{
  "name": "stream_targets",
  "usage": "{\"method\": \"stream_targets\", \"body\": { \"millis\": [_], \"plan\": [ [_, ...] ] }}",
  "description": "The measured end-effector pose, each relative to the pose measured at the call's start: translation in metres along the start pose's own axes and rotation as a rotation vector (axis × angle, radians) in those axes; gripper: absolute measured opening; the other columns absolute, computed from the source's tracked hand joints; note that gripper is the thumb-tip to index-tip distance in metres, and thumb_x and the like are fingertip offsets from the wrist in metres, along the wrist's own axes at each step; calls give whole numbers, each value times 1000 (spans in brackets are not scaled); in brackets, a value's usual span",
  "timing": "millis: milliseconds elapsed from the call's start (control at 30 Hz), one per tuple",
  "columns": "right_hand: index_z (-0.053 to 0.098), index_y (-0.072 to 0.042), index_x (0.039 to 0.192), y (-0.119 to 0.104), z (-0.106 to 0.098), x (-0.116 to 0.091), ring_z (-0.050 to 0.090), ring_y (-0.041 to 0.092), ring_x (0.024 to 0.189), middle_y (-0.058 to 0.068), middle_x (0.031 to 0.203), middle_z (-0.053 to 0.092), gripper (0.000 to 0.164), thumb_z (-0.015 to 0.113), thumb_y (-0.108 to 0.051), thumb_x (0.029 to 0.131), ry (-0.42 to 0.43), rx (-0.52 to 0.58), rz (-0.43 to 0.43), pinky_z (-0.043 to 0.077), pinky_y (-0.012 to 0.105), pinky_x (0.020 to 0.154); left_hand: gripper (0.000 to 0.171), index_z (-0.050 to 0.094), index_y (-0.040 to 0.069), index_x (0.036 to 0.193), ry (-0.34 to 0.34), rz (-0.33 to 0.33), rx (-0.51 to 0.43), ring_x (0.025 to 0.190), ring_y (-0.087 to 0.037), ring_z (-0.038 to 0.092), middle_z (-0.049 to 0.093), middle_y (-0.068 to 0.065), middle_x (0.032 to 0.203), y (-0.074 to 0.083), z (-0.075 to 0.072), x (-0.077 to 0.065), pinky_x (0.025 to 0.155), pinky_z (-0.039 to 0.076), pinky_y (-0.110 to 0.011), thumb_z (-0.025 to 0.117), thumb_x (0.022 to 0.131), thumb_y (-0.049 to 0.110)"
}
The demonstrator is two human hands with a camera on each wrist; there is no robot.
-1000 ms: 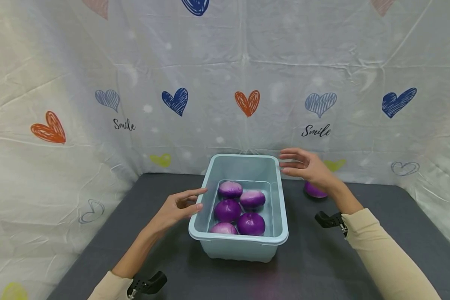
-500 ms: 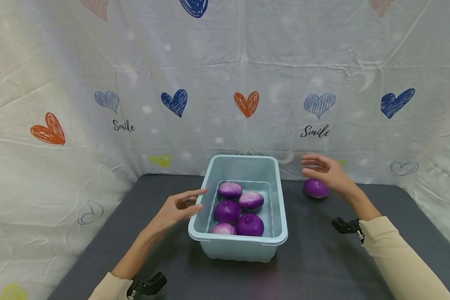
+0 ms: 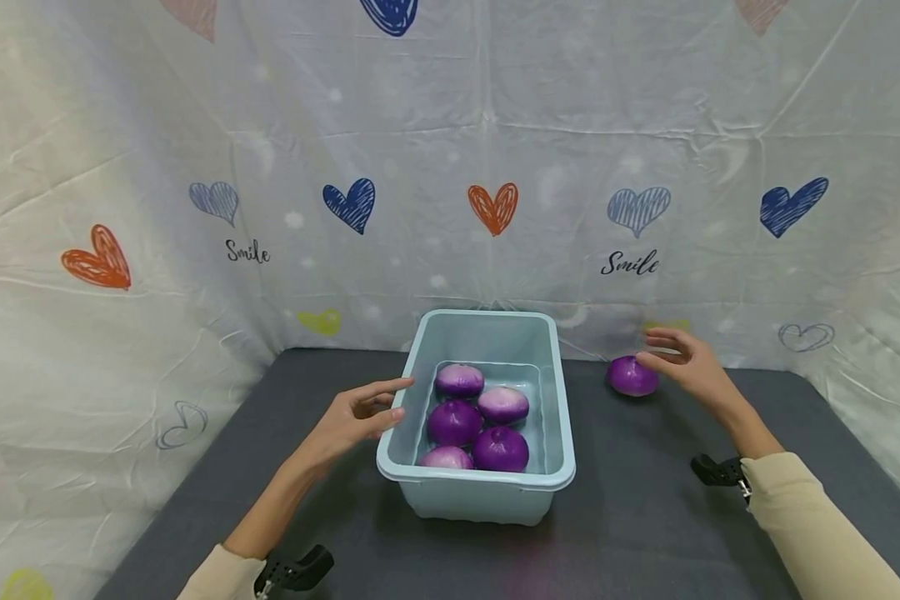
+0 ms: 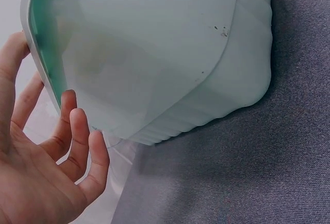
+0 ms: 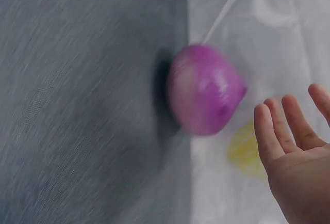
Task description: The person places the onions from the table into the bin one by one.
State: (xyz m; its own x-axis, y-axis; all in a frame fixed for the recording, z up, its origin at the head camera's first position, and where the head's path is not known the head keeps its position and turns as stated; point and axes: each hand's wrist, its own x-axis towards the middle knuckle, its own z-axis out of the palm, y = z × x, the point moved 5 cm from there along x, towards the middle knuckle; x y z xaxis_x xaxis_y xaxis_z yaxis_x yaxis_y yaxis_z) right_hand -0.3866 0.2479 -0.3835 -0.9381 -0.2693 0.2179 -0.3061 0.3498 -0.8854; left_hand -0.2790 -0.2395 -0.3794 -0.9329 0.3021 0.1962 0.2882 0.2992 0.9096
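Observation:
A light blue plastic tub [image 3: 468, 497] stands on the dark table with several purple onions [image 3: 454, 422] inside. My left hand [image 3: 363, 410] is at the tub's left rim, thumb and index finger right at the edge. In the left wrist view, that hand [image 4: 46, 167] has its other fingers loosely bent beside the tub's outer wall. One more purple onion [image 3: 633, 377] sits on the table to the right of the tub. My right hand [image 3: 682, 363] hovers just right of this onion, holding nothing. The right wrist view shows the onion [image 5: 205, 90] apart from the fingers [image 5: 299, 126].
A dark cloth covers the table [image 3: 630, 517]. Behind it hangs a pale curtain [image 3: 420, 108] printed with hearts, close to the table's back edge and the tub's far end. Black straps [image 3: 296, 571] are on both wrists.
My right hand has moved rightward from beside the tub's far right rim to the lone onion, uncovering more of it. The left hand and the tub have stayed in place.

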Motion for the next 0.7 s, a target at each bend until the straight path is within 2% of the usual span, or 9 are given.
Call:
{"method": "stream_targets", "body": {
  "millis": [200,400,567,700],
  "plan": [
    [27,3,157,21,-5,-3,35,52,137,33,155,28,76,71,-18,98,-55,-39,-3,35,62,104,47,59,16,146,0,2,3,78,-19,57,63,-13,116,-1,0,1,72,50,-45,68,100,19],
    [22,4,158,39,-1,1,27,55,140,36,156,21,85,75,-12,94,-119,-37,7,33,62,105,47,59,14,146,0,-2,1,81,-20,58,63,-15,116,-1,0,1,73,51,-44,68,100,19],
    [24,4,157,48,6,6,29,53,139,35,155,25,88,80,-14,90,-133,-69,5,33,62,106,47,58,12,146,-4,3,0,84,-21,58,62,-16,116,-1,0,1,73,50,-44,67,100,18],
    [29,7,154,52,11,10,35,51,136,32,152,32,86,80,-17,89,-134,-94,10,38,61,102,47,58,14,146,-3,-7,-3,88,-22,59,62,-15,117,-1,1,1,75,51,-46,67,100,18]
  ]
}}
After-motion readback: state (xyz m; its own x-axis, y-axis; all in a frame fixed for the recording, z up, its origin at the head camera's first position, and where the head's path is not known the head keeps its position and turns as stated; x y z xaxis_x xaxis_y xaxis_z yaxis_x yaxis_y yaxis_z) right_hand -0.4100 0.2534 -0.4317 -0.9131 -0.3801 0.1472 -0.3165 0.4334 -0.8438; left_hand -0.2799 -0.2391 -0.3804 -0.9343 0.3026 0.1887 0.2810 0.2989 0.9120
